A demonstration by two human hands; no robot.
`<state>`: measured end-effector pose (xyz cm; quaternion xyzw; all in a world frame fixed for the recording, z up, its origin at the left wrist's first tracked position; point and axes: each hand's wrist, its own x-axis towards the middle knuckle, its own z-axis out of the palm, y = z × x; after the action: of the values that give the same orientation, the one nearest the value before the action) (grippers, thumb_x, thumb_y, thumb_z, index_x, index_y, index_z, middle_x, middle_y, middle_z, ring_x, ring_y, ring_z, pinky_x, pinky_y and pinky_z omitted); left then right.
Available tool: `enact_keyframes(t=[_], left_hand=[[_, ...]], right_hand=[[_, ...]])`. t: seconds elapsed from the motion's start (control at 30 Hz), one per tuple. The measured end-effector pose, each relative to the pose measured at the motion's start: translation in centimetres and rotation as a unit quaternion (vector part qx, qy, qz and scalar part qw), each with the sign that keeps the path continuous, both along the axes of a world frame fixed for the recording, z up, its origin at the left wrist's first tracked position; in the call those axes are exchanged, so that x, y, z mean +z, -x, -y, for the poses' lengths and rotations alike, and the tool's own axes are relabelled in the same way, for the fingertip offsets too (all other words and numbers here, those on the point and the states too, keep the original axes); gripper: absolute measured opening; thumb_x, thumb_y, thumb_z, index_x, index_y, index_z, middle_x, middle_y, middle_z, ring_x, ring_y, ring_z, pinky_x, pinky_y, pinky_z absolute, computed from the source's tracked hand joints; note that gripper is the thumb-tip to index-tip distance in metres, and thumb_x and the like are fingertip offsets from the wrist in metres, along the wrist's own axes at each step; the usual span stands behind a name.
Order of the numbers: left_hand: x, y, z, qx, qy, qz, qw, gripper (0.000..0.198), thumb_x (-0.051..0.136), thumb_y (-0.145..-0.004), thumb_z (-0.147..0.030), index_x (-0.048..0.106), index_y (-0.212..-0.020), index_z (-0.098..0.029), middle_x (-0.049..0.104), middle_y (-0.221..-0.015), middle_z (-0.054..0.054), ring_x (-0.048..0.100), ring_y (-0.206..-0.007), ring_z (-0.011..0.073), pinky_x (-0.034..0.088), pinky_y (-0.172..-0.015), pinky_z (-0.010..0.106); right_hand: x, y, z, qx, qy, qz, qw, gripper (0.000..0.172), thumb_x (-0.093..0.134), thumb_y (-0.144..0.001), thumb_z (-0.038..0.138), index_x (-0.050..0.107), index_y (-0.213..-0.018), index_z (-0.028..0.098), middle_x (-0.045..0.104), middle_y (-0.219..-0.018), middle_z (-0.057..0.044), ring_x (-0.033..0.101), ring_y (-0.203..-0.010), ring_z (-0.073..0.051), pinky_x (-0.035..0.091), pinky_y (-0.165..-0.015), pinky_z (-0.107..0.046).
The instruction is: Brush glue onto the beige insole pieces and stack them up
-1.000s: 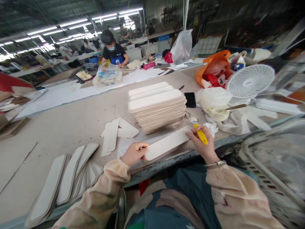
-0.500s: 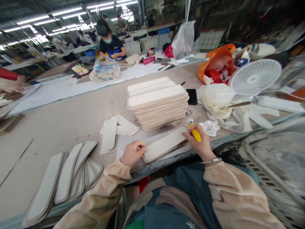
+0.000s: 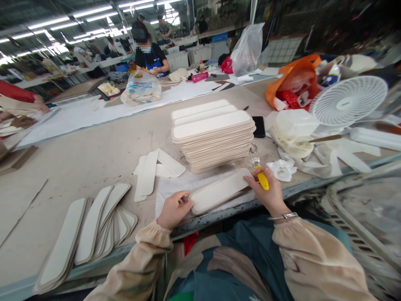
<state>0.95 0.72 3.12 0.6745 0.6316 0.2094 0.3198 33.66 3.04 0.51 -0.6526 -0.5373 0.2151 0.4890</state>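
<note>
A long cream rounded strip (image 3: 219, 191) lies flat on a white sheet at the near table edge. My left hand (image 3: 173, 209) has its fingertips on the strip's left end, fingers half spread. My right hand (image 3: 267, 190) presses the strip's right end while gripping a yellow-handled brush (image 3: 260, 173), bristles pointing away from me. Just behind the strip stands a tall stack of the same cream strips (image 3: 214, 136).
Fanned strips (image 3: 90, 228) lie at the near left, three loose ones (image 3: 156, 167) in the middle. A black phone (image 3: 259, 126), a glue tub with a stick (image 3: 296, 133), crumpled tissue (image 3: 283, 169), a white fan (image 3: 349, 100) and an orange bag (image 3: 290, 81) sit right. Other workers are at tables behind.
The strip was lowered from slightly raised to flat on the sheet. My left hand's fingers loosened from a pinch to resting on its end. My view shifted slightly.
</note>
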Motion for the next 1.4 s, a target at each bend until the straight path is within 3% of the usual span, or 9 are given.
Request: enact_keyframes(t=[0.57, 0.7, 0.77, 0.87, 0.93, 1.0, 1.1, 1.27, 1.4], left_hand=[[-0.1, -0.2, 0.4, 0.019, 0.011, 0.003, 1.000, 0.039, 0.060, -0.074, -0.042, 0.066, -0.103, -0.018, 0.065, -0.077, 0.000, 0.058, -0.063, 0.0142, 0.051, -0.066, 0.028], [-0.5, 0.0, 0.4, 0.015, 0.017, -0.011, 1.000, 0.043, 0.058, -0.075, -0.047, 0.064, -0.106, -0.018, 0.065, -0.079, 0.000, 0.060, -0.063, 0.0148, 0.051, -0.067, 0.029], [-0.6, 0.0, 0.4, 0.016, 0.016, -0.018, 1.000, 0.044, 0.058, -0.075, -0.049, 0.063, -0.107, -0.019, 0.065, -0.080, 0.000, 0.061, -0.062, 0.0150, 0.052, -0.067, 0.029], [-0.7, 0.0, 0.3, 0.020, 0.008, -0.027, 0.999, 0.044, 0.058, -0.074, -0.051, 0.064, -0.105, -0.020, 0.065, -0.080, -0.001, 0.061, -0.060, 0.0148, 0.052, -0.065, 0.029], [-0.7, 0.0, 0.3, 0.021, 0.003, -0.028, 0.999, 0.044, 0.058, -0.073, -0.051, 0.064, -0.102, -0.019, 0.065, -0.080, -0.001, 0.061, -0.058, 0.0149, 0.052, -0.063, 0.029], [-0.7, 0.0, 0.2, 0.022, 0.000, -0.026, 0.999, 0.043, 0.058, -0.071, -0.051, 0.064, -0.100, -0.020, 0.064, -0.079, -0.001, 0.062, -0.058, 0.0154, 0.052, -0.061, 0.029], [-0.8, 0.1, 0.1, 0.021, 0.002, -0.020, 1.000, 0.041, 0.058, -0.072, -0.050, 0.064, -0.100, -0.021, 0.064, -0.078, -0.002, 0.063, -0.058, 0.0156, 0.052, -0.059, 0.028], [-1.0, 0.1, 0.1, 0.022, 0.007, -0.014, 1.000, 0.039, 0.058, -0.073, -0.048, 0.063, -0.101, -0.022, 0.063, -0.079, -0.002, 0.065, -0.061, 0.0161, 0.052, -0.060, 0.028], [-0.8, 0.0, 0.1, 0.024, -0.005, -0.018, 1.000, 0.038, 0.059, -0.073, -0.048, 0.063, -0.099, -0.022, 0.063, -0.081, -0.001, 0.064, -0.060, 0.0159, 0.052, -0.058, 0.028]], right_hand=[[0.8, 0.4, 0.2, 0.020, -0.002, 0.144, 0.989, 0.026, 0.063, -0.081, 0.044, 0.053, -0.091, 0.023, 0.065, -0.079, -0.003, 0.062, -0.064, -0.021, 0.050, -0.064, -0.036], [1.1, 0.5, 0.5, 0.033, -0.054, 0.195, 0.979, 0.021, 0.060, -0.085, 0.033, 0.053, -0.101, 0.023, 0.067, -0.094, -0.008, 0.064, -0.087, -0.027, 0.052, -0.078, -0.043], [1.4, 1.1, 1.0, 0.063, -0.094, 0.205, 0.972, 0.018, 0.058, -0.087, 0.029, 0.053, -0.104, 0.024, 0.067, -0.104, -0.010, 0.063, -0.097, -0.027, 0.051, -0.086, -0.044], [1.5, 2.6, 2.3, 0.186, -0.132, 0.205, 0.952, 0.012, 0.057, -0.089, 0.027, 0.054, -0.100, 0.025, 0.065, -0.116, -0.010, 0.061, -0.107, -0.025, 0.050, -0.093, -0.043], [1.2, 3.6, 3.0, 0.266, -0.141, 0.214, 0.929, 0.010, 0.058, -0.088, 0.028, 0.054, -0.097, 0.025, 0.064, -0.120, -0.010, 0.059, -0.113, -0.024, 0.047, -0.099, -0.044], [0.7, 4.2, 3.4, 0.298, -0.138, 0.231, 0.916, 0.011, 0.059, -0.088, 0.029, 0.054, -0.095, 0.024, 0.065, -0.118, -0.010, 0.059, -0.114, -0.023, 0.043, -0.104, -0.045], [0.0, 3.5, 3.2, 0.270, -0.124, 0.256, 0.920, 0.012, 0.060, -0.088, 0.029, 0.053, -0.096, 0.023, 0.065, -0.117, -0.010, 0.059, -0.115, -0.024, 0.040, -0.106, -0.048], [-0.5, 0.5, 1.9, 0.144, -0.100, 0.247, 0.953, 0.016, 0.060, -0.087, 0.025, 0.050, -0.100, 0.024, 0.067, -0.112, -0.010, 0.065, -0.102, -0.026, 0.041, -0.103, -0.053], [-0.9, -0.5, 1.2, 0.074, -0.078, 0.199, 0.974, 0.018, 0.061, -0.085, 0.024, 0.048, -0.098, 0.025, 0.066, -0.112, -0.010, 0.063, -0.103, -0.027, 0.049, -0.092, -0.048]])
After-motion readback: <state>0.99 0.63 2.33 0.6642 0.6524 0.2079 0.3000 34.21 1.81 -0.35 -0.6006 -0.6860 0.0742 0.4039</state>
